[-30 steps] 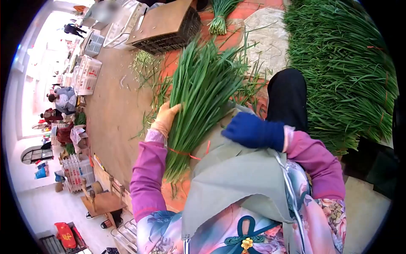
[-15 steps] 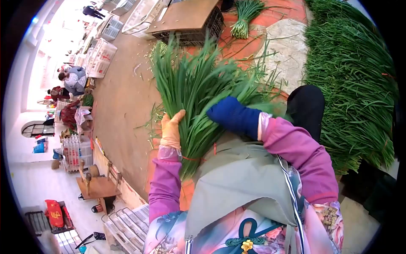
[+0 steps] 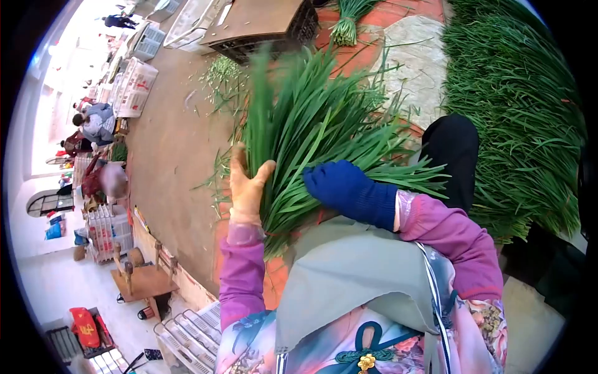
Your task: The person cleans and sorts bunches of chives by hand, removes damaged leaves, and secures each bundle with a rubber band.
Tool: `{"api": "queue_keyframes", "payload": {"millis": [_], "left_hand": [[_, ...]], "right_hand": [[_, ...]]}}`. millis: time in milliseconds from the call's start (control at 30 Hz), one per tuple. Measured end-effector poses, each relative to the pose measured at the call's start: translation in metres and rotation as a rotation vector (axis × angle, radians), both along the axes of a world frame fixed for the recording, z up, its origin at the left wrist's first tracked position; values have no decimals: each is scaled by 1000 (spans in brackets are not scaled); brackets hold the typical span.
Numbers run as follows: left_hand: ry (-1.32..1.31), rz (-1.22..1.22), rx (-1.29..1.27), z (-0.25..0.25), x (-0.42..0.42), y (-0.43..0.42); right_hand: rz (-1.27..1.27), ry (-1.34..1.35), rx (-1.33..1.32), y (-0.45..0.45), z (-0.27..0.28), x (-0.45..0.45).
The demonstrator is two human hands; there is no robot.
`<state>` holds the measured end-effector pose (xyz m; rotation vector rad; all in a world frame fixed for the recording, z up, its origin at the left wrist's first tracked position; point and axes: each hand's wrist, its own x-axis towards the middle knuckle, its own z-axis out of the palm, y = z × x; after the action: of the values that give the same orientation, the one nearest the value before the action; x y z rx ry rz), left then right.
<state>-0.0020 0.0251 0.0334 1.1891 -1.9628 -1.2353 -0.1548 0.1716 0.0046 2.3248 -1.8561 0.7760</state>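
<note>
Brown floor (image 3: 165, 149) and orange sheet (image 3: 274, 283) beneath a leaf bunch (image 3: 317, 112) between two gloved hands

Head view. Dark curved borders crop the scene, and people (image 3: 96, 121) in the bright background are too small to make out in detail. At the upper edge, a board (image 3: 268, 25) on a dark crate (image 3: 299, 31) and a second bundle (image 3: 346, 22) are cut off. Leaves at the upper left of the bunch are blurred. Its stalk ends, at the lower left, are partly covered by the left forearm and the grey apron (image 3: 355, 274).

The bunch lies before the wearer, its long green leaves fanned upward and to the right. The left hand (image 3: 249, 184), in a yellow-orange glove, stands at the bunch's left side, thumb and fingers spread wide in a V; the thumb lies against the leaves. The right hand (image 3: 346, 186), in a dark blue glove, is curled in front of the right-hand leaves, its fingers bent inward; whether they enclose any leaves cannot be told. Beyond the black-clad knee (image 3: 451, 156), a large heap (image 3: 517, 112) of similar leaves occupies the right side, beside a pale sheet (image 3: 414, 62).
</note>
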Motion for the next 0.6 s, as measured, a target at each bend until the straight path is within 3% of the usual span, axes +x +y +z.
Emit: {"api": "queue_keyframes", "payload": {"millis": [67,133,167,200,267,367,500,600], "left_hand": [[32,-81,-572,24,-12,21],[102,-430,-889,37,-9,28],[162,-651,-790,46,-17,34],[51,-726,-653,47,-21,40],[-276,-643,-588,18,-21,41],[-387,-627,-759,7,-12,25],[-644,-641,-813,9,-7,34],[-665,-621,-796,3,-8,37]], "right_hand": [[31,-22,-21,-4,0,0],[69,-44,-41,-7,-4,2],[63,-155,-87,-9,-11,7],[59,-267,-133,-11,-17,11],[150,-390,-147,-10,-20,11],[1,-50,6,0,-12,9],[-19,-53,-40,10,-18,3],[-3,-82,-43,16,-27,-5]]}}
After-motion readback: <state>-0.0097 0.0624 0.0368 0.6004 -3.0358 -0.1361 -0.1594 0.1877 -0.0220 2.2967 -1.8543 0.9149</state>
